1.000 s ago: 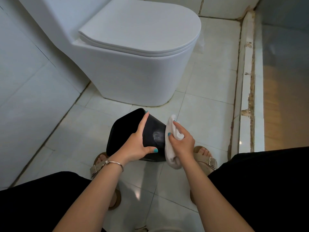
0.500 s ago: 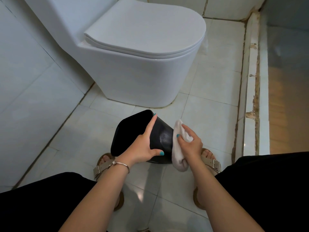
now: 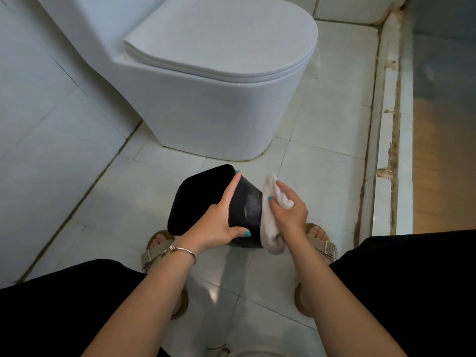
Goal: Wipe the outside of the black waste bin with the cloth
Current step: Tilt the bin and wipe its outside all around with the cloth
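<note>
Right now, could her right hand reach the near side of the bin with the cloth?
Probably yes: the right hand already presses the cloth against the bin, whose near side is bare beside it.

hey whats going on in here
A person crouched on the bathroom floor is cleaning a black waste bin. The left hand grips the tipped bin by its rim and side, holding it off upright. The right hand presses a white cloth against the bin's outer wall. A closed white toilet stands just beyond.
</note>
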The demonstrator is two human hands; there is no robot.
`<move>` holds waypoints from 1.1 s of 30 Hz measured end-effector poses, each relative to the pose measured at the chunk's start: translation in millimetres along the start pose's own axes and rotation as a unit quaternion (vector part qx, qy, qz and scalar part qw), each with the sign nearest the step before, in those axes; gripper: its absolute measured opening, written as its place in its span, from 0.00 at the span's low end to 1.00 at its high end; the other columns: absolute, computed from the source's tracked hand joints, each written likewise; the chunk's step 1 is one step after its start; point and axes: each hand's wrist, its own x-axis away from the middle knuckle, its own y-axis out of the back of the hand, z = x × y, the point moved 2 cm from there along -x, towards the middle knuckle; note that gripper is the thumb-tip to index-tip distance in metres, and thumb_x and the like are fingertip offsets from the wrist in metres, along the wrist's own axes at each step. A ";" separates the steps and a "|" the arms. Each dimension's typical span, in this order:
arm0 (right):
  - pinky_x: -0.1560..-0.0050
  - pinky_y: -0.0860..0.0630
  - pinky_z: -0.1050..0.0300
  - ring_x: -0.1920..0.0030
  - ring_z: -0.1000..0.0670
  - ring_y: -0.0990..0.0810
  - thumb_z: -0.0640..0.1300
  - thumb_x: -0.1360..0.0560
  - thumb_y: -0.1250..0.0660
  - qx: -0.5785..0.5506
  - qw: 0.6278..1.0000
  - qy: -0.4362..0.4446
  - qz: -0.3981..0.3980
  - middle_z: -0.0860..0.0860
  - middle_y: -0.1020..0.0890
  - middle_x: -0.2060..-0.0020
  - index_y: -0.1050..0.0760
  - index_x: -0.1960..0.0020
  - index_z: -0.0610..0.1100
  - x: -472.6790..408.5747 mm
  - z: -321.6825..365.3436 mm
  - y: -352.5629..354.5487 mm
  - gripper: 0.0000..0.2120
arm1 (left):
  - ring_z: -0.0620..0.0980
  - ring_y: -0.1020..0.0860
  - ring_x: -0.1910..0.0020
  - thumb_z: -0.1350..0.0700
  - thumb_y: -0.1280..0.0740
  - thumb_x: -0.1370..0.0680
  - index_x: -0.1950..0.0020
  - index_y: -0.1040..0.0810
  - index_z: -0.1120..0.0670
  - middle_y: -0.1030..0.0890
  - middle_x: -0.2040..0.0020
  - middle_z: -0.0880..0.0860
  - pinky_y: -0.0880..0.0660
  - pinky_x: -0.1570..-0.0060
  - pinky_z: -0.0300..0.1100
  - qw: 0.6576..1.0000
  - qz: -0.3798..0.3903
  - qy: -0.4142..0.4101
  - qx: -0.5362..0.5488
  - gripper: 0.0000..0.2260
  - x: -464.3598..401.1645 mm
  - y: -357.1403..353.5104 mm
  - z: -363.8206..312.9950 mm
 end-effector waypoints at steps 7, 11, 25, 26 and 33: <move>0.43 0.30 0.69 0.45 0.59 0.24 0.40 0.28 0.28 -0.010 0.994 0.089 0.066 0.60 0.21 0.46 0.20 0.41 0.59 6.4 37.7 -22.8 0.20 | 0.46 0.20 0.48 0.57 0.23 0.29 0.24 0.63 0.34 0.22 0.39 0.54 0.27 0.46 0.37 0.999 -0.013 0.004 0.046 0.55 -4.1 -0.8 3.4; 0.44 0.30 0.69 0.47 0.62 0.24 0.41 0.28 0.28 -0.008 0.988 0.120 0.098 0.63 0.21 0.48 0.21 0.43 0.63 6.3 39.4 -26.3 0.20 | 0.47 0.20 0.48 0.57 0.23 0.30 0.25 0.63 0.32 0.24 0.36 0.54 0.26 0.46 0.38 0.999 -0.010 -0.004 0.043 0.55 -0.8 2.1 6.7; 0.38 0.29 0.66 0.40 0.59 0.24 0.40 0.28 0.27 -0.030 0.993 0.074 0.081 0.60 0.20 0.42 0.20 0.42 0.60 1.8 37.7 -20.1 0.20 | 0.48 0.18 0.54 0.55 0.23 0.30 0.27 0.65 0.28 0.19 0.44 0.57 0.23 0.47 0.43 1.000 -0.003 -0.006 0.019 0.55 -2.9 1.2 5.6; 0.39 0.29 0.67 0.41 0.59 0.24 0.41 0.28 0.27 -0.025 0.991 0.095 0.089 0.61 0.20 0.43 0.21 0.43 0.63 3.7 39.6 -23.3 0.21 | 0.49 0.18 0.54 0.56 0.23 0.30 0.27 0.64 0.28 0.19 0.43 0.58 0.22 0.46 0.45 1.000 -0.004 -0.006 0.022 0.55 -2.2 1.9 6.9; 0.38 0.31 0.66 0.39 0.59 0.25 0.41 0.26 0.29 -0.025 0.995 0.075 0.059 0.58 0.21 0.40 0.21 0.40 0.59 0.8 22.6 -15.8 0.19 | 0.51 0.18 0.52 0.55 0.22 0.30 0.28 0.64 0.27 0.19 0.44 0.58 0.22 0.46 0.47 1.000 0.012 -0.011 0.009 0.55 -1.1 2.1 4.8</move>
